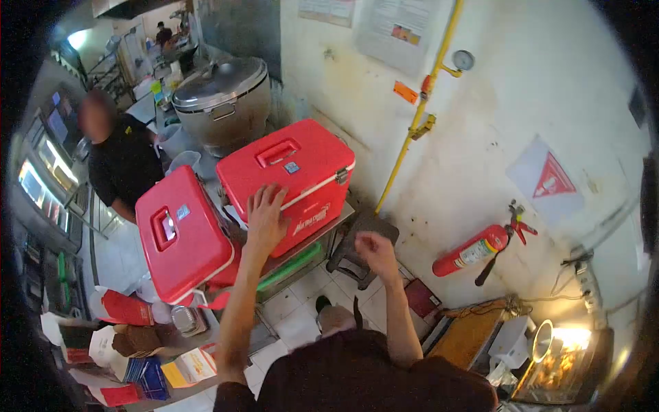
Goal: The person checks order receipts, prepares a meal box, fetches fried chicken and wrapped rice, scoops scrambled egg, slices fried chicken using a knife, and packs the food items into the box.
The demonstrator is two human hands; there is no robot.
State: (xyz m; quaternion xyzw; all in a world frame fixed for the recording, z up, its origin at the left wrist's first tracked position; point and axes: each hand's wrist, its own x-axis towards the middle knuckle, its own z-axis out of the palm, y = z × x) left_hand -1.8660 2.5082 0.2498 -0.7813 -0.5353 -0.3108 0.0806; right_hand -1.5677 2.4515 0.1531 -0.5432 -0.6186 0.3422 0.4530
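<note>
My left hand (pixel 268 213) reaches out to a closed red cooler box (pixel 309 154). Its fingers lie spread over the near edge of the lid, and the palm is against the front side. The lid has a recessed handle, and a latch shows at the right corner. A second red cooler box (pixel 199 237), also closed, stands just left of my forearm, slightly tilted in view. My right hand (pixel 376 253) is in the air in front of a dark stool (pixel 360 271), its fingers curled in with nothing visible in them.
A large steel pot (pixel 223 113) stands behind the coolers. Red-and-white cartons (pixel 123 307) and packets crowd the lower left counter. A person (pixel 120 158) in black stands at left. A yellow pipe (pixel 392 182) and a fire extinguisher (pixel 473 250) are at the wall; a lit glass case (pixel 566 364) is lower right.
</note>
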